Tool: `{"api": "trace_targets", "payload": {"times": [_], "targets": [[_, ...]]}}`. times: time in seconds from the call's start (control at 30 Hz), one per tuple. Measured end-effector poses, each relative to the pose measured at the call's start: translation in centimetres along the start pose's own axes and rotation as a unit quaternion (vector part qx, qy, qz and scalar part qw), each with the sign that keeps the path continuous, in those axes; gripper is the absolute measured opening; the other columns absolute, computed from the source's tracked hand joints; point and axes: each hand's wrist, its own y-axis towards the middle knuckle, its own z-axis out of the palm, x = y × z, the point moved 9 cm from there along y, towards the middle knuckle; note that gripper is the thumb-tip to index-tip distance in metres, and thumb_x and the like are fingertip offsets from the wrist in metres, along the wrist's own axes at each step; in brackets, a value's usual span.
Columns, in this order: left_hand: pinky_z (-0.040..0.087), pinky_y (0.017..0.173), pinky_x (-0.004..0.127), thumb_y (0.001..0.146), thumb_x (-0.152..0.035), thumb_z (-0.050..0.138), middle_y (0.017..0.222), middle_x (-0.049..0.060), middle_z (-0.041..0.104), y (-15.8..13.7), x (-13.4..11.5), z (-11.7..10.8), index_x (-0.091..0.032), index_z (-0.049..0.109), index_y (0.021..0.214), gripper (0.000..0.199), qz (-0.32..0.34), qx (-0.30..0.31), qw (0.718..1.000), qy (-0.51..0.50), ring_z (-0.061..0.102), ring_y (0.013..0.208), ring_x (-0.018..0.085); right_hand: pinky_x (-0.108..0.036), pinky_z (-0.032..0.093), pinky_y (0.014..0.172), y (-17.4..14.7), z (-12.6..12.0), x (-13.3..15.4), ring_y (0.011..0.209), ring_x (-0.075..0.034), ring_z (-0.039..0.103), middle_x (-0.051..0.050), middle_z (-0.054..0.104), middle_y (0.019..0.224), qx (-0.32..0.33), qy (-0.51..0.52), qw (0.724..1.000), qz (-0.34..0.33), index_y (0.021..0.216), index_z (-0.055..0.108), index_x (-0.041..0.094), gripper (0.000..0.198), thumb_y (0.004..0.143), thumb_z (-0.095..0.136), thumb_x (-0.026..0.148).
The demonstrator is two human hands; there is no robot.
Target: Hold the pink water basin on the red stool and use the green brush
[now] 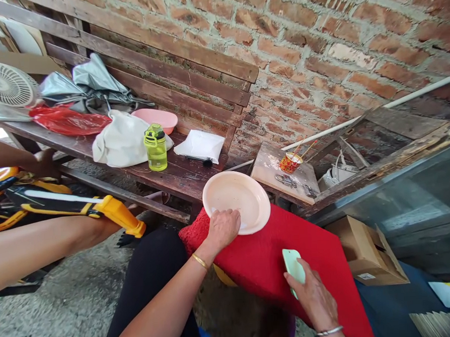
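Observation:
A pale cream plastic basin (254,199) sits at the far left end of a red-covered table (251,264). My left hand (224,225), a gold bangle on its wrist, is closed over the basin's near rim. Its fingertips reach inside and are partly hidden. In my right hand (314,293), which wears a silver bangle, is a mint-green, rounded flat object (294,270) with a small hole at its far end. Thumb and fingers grip it from both sides, above the red cloth. Its underside is hidden.
A wooden bench (181,183) holds a green water bottle (156,147), white cloth (121,138) and pink basin (159,119). An incense cup (290,163) stands on a small wooden stand. A cardboard box (366,251) is right. Another person's limbs (49,245) and a yellow-black toy (118,213) are left.

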Motion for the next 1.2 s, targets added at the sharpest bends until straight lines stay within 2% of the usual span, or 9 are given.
{"api": "trace_targets", "payload": {"times": [0.13,0.23,0.4,0.5,0.6,0.7,0.87,1.07,1.2], "targets": [[0.043,0.081,0.036,0.105,-0.036,0.041,0.097,0.007,0.074,-0.2,-0.3,-0.3,-0.022,0.071,0.103,0.033,0.034,0.0,0.999,-0.034,0.069,0.092,0.024,-0.035,0.053,0.074,0.3,0.1,6.2,0.101,-0.027,0.071,-0.011,0.066,0.125,-0.006,0.009,0.997,-0.074,0.144,0.05,0.028,0.053,0.098,0.043,0.052],[0.043,0.087,0.039,0.102,-0.047,0.047,0.102,0.007,0.073,-1.1,-1.3,-0.4,-0.023,0.07,0.108,0.034,0.095,0.001,0.995,-0.037,0.066,0.1,0.026,-0.034,0.053,0.074,0.8,1.8,7.9,0.101,-0.027,0.071,-0.013,0.066,0.124,-0.017,0.018,0.996,-0.088,0.143,0.05,0.024,0.053,0.098,0.042,0.05],[0.04,0.097,0.046,0.099,-0.057,0.049,0.106,0.011,0.068,-2.9,-3.3,0.9,-0.02,0.065,0.113,0.043,0.168,0.017,0.985,0.023,0.061,0.104,0.028,-0.042,0.056,0.081,2.5,5.2,5.6,0.117,-0.033,0.064,-0.016,0.063,0.132,-0.082,0.174,0.974,-0.124,0.139,0.052,0.023,0.071,0.092,0.032,0.073],[0.04,0.097,0.046,0.102,-0.048,0.046,0.104,0.01,0.066,-3.1,-3.4,1.9,-0.019,0.062,0.113,0.034,0.169,0.006,0.985,0.044,0.06,0.102,0.027,-0.045,0.055,0.087,3.8,6.6,3.9,0.124,-0.036,0.06,-0.015,0.064,0.133,-0.101,0.263,0.951,-0.126,0.135,0.054,0.024,0.084,0.081,0.039,0.087],[0.04,0.093,0.044,0.104,-0.028,0.041,0.098,0.009,0.066,-2.6,-3.2,2.7,-0.019,0.062,0.107,0.022,0.16,0.013,0.985,0.058,0.061,0.097,0.025,-0.048,0.054,0.093,4.6,7.3,3.3,0.123,-0.037,0.06,-0.015,0.065,0.131,-0.097,0.3,0.942,-0.118,0.133,0.055,0.024,0.089,0.075,0.044,0.091],[0.04,0.088,0.044,0.101,-0.017,0.041,0.094,0.008,0.068,-2.3,-3.2,2.9,-0.019,0.062,0.104,0.021,0.173,0.026,0.983,0.06,0.061,0.093,0.025,-0.05,0.054,0.092,4.5,7.0,3.4,0.121,-0.039,0.06,-0.015,0.066,0.13,-0.096,0.312,0.939,-0.108,0.13,0.056,0.022,0.093,0.072,0.045,0.094],[0.039,0.084,0.043,0.101,-0.016,0.042,0.093,0.008,0.069,-2.5,-3.2,2.3,-0.019,0.061,0.105,0.02,0.205,0.023,0.977,0.059,0.062,0.092,0.025,-0.049,0.054,0.086,3.1,5.5,4.2,0.119,-0.04,0.06,-0.016,0.064,0.131,-0.115,0.302,0.942,-0.094,0.129,0.058,0.021,0.097,0.072,0.037,0.097],[0.037,0.083,0.042,0.1,-0.015,0.043,0.095,0.008,0.069,-2.9,-2.4,1.9,-0.021,0.061,0.104,0.019,0.199,0.031,0.978,0.052,0.061,0.091,0.026,-0.041,0.053,0.077,1.6,4.1,5.2,0.11,-0.035,0.063,-0.014,0.066,0.124,-0.149,0.283,0.943,-0.098,0.129,0.06,0.02,0.09,0.079,0.036,0.091],[0.036,0.085,0.042,0.1,-0.015,0.046,0.095,0.007,0.068,-3.1,-1.5,0.7,-0.023,0.062,0.103,0.019,0.191,0.043,0.979,0.052,0.06,0.092,0.026,-0.042,0.053,0.076,1.3,4.1,5.4,0.106,-0.035,0.064,-0.014,0.067,0.122,-0.152,0.275,0.944,-0.1,0.127,0.062,0.02,0.089,0.081,0.034,0.09]]}}
